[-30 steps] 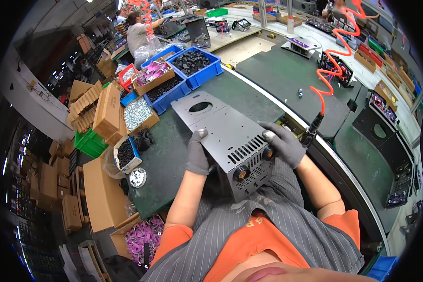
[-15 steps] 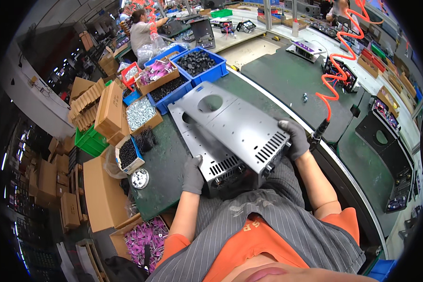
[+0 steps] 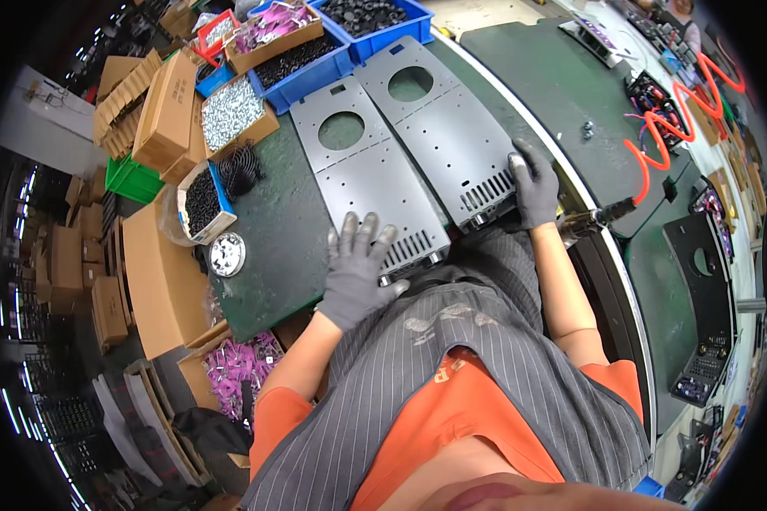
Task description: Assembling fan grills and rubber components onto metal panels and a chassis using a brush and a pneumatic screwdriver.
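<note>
Two long grey metal panels lie side by side on the dark green work surface, each with a round hole at its far end and a row of slots at its near end. On the near end of the left panel (image 3: pixel 362 183) rests my left hand (image 3: pixel 356 271), gloved in grey, its fingers spread. My right hand (image 3: pixel 533 184), in the same kind of glove, is at the right edge of the right panel (image 3: pixel 439 128), fingers loosely stretched and apart. Small knobs show at the panels' near edges.
Blue bins (image 3: pixel 354 51) of black parts stand beyond the panels. To the left are a cardboard tray of silver screws (image 3: pixel 233 112), a box of black screws (image 3: pixel 201 201) and a round dish (image 3: pixel 227 255). A power driver (image 3: pixel 595 218) on an orange coiled hose (image 3: pixel 643 170) lies at right.
The right panel, held tilted over the left one before, now lies flat beside it. My left hand has opened from the panel's edge onto its top. The view has shifted.
</note>
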`<control>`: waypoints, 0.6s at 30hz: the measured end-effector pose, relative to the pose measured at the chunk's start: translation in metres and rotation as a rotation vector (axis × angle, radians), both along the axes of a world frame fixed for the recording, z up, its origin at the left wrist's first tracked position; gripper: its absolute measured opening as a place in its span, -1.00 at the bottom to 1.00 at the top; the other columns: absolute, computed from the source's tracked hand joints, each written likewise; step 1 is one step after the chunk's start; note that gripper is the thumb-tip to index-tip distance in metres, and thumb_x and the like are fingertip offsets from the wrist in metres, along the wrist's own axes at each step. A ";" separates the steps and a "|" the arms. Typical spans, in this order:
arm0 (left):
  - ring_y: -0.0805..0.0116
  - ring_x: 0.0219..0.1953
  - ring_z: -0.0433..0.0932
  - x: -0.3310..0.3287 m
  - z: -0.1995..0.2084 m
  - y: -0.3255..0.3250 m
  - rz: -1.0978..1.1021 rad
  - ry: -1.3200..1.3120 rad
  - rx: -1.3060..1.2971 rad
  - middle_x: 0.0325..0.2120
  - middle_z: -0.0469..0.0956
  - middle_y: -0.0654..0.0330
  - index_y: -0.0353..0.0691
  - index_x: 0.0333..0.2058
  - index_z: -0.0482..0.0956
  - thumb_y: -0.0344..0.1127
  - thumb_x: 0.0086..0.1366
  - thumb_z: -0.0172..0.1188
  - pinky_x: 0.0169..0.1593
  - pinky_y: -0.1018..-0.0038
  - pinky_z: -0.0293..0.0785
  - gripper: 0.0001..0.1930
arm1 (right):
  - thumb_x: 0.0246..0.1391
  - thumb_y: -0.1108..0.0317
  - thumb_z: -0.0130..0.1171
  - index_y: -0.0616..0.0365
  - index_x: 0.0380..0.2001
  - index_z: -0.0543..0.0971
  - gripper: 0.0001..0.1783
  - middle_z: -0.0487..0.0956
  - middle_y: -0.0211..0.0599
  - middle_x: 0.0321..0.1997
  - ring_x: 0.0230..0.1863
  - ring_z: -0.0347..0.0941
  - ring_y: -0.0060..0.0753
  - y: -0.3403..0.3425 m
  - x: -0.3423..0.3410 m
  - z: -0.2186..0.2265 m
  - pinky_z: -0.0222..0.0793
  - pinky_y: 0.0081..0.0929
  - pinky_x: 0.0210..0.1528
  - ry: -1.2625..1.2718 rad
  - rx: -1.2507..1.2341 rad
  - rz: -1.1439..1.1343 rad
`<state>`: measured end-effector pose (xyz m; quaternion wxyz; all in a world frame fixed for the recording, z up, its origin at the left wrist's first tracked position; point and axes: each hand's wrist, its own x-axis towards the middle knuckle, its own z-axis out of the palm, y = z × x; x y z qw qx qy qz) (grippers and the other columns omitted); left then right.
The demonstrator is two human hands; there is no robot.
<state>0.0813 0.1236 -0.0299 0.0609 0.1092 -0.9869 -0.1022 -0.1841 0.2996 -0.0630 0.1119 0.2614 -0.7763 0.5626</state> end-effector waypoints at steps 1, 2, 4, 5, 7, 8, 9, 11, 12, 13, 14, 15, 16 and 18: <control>-0.10 0.27 -0.07 -0.005 -0.004 0.003 0.007 -0.017 0.007 0.18 0.08 -0.02 -0.03 0.13 0.24 0.11 -0.16 0.29 0.24 -0.12 -0.18 -0.16 | -0.02 0.28 0.13 0.11 -0.17 0.55 -0.69 0.54 -0.14 -0.20 -0.10 0.43 -0.15 -0.004 0.001 0.001 0.27 -0.35 0.00 0.079 0.076 -0.035; -0.08 0.27 -0.06 -0.012 -0.008 0.005 0.030 -0.006 0.000 0.19 0.09 0.02 -0.01 0.13 0.24 0.10 -0.16 0.29 0.22 -0.16 -0.18 -0.17 | -0.03 0.25 0.13 0.07 -0.17 0.55 -0.69 0.52 -0.16 -0.19 -0.07 0.39 -0.14 -0.009 0.002 0.001 0.25 -0.31 0.01 0.195 0.176 -0.079; -0.04 0.27 -0.05 -0.023 -0.014 0.011 0.030 0.044 0.019 0.19 0.11 0.12 0.04 0.14 0.24 0.08 -0.14 0.28 0.17 -0.29 -0.21 -0.19 | -0.05 0.16 0.12 0.00 -0.16 0.56 -0.65 0.49 -0.24 -0.15 -0.01 0.32 -0.17 -0.014 0.004 -0.001 0.18 -0.27 0.04 0.308 0.431 -0.096; -0.04 0.27 -0.05 -0.024 -0.014 0.012 0.030 0.031 0.034 0.19 0.11 0.12 0.04 0.14 0.24 0.08 -0.14 0.28 0.17 -0.29 -0.21 -0.19 | -0.07 0.12 0.12 -0.02 -0.17 0.56 -0.64 0.50 -0.26 -0.16 -0.03 0.34 -0.17 -0.016 0.006 0.000 0.17 -0.26 0.03 0.330 0.504 -0.134; -0.02 0.28 -0.06 -0.029 -0.009 0.012 0.010 -0.001 0.035 0.19 0.11 0.14 0.06 0.14 0.24 0.06 -0.14 0.28 0.15 -0.32 -0.22 -0.20 | -0.07 0.12 0.12 -0.03 -0.19 0.56 -0.65 0.50 -0.26 -0.16 -0.03 0.34 -0.17 -0.016 0.003 0.000 0.17 -0.24 0.04 0.288 0.489 -0.125; -0.02 0.28 -0.06 -0.030 -0.009 0.010 0.005 -0.009 0.049 0.19 0.11 0.14 0.06 0.14 0.24 0.06 -0.14 0.28 0.15 -0.32 -0.22 -0.20 | -0.07 0.12 0.12 -0.03 -0.19 0.56 -0.65 0.50 -0.26 -0.16 -0.03 0.34 -0.17 -0.017 0.003 -0.001 0.17 -0.24 0.04 0.280 0.504 -0.125; -0.02 0.28 -0.07 -0.030 -0.008 0.007 -0.023 -0.041 0.043 0.20 0.11 0.14 0.07 0.15 0.23 0.11 -0.11 0.24 0.13 -0.35 -0.26 -0.21 | -0.07 0.12 0.12 -0.03 -0.19 0.56 -0.65 0.50 -0.27 -0.15 -0.02 0.33 -0.17 -0.018 0.002 0.001 0.17 -0.24 0.04 0.275 0.514 -0.120; -0.02 0.29 -0.08 -0.029 -0.001 -0.002 -0.055 -0.072 0.048 0.20 0.11 0.14 0.09 0.15 0.22 0.16 -0.08 0.21 0.12 -0.39 -0.31 -0.21 | -0.08 0.11 0.13 -0.04 -0.19 0.56 -0.65 0.49 -0.27 -0.14 -0.01 0.33 -0.17 -0.022 0.004 0.005 0.17 -0.23 0.05 0.270 0.535 -0.115; -0.03 0.29 -0.08 -0.030 0.006 -0.010 -0.106 -0.106 0.098 0.21 0.10 0.14 0.08 0.14 0.23 0.18 -0.06 0.19 0.13 -0.36 -0.28 -0.23 | -0.08 0.10 0.13 -0.04 -0.18 0.55 -0.64 0.49 -0.27 -0.12 -0.01 0.33 -0.17 -0.022 0.003 0.009 0.18 -0.22 0.05 0.246 0.573 -0.102; -0.04 0.28 -0.07 -0.030 0.010 -0.018 -0.155 -0.141 0.147 0.21 0.10 0.14 0.06 0.14 0.25 0.20 -0.05 0.16 0.15 -0.33 -0.25 -0.24 | -0.09 0.09 0.14 -0.04 -0.18 0.55 -0.63 0.48 -0.27 -0.10 0.00 0.32 -0.17 -0.023 0.001 0.012 0.18 -0.22 0.04 0.220 0.609 -0.086; -0.05 0.28 -0.04 -0.032 0.012 -0.028 -0.160 -0.127 0.092 0.20 0.12 0.08 -0.01 0.13 0.25 0.24 0.01 0.09 0.20 -0.22 -0.21 -0.25 | -0.09 0.06 0.15 -0.06 -0.17 0.54 -0.61 0.47 -0.27 -0.08 0.02 0.32 -0.16 -0.026 -0.006 0.016 0.18 -0.20 0.04 0.213 0.600 -0.073; -0.05 0.28 -0.04 -0.036 0.014 -0.040 -0.171 -0.119 0.091 0.20 0.12 0.08 -0.01 0.13 0.25 0.24 0.01 0.09 0.20 -0.22 -0.21 -0.25 | -0.08 0.04 0.15 -0.07 -0.15 0.53 -0.59 0.46 -0.26 -0.06 0.04 0.30 -0.17 -0.031 -0.015 0.024 0.19 -0.21 0.05 0.257 0.607 -0.095; -0.06 0.26 -0.01 -0.038 0.013 -0.053 -0.111 -0.026 0.107 0.18 0.14 0.05 -0.05 0.13 0.25 0.22 0.02 0.09 0.21 -0.15 -0.16 -0.26 | -0.08 0.03 0.15 -0.07 -0.13 0.52 -0.57 0.46 -0.24 -0.05 0.05 0.31 -0.16 -0.041 -0.023 0.035 0.21 -0.21 0.06 0.238 0.553 -0.034; -0.07 0.22 0.08 -0.050 0.014 -0.074 -0.043 0.129 0.107 0.12 0.22 -0.03 -0.16 0.11 0.27 0.16 0.07 0.05 0.22 0.02 -0.05 -0.30 | -0.08 0.02 0.15 -0.06 -0.10 0.50 -0.54 0.46 -0.20 -0.04 0.04 0.32 -0.13 -0.068 -0.041 0.056 0.24 -0.23 0.06 0.244 0.479 0.077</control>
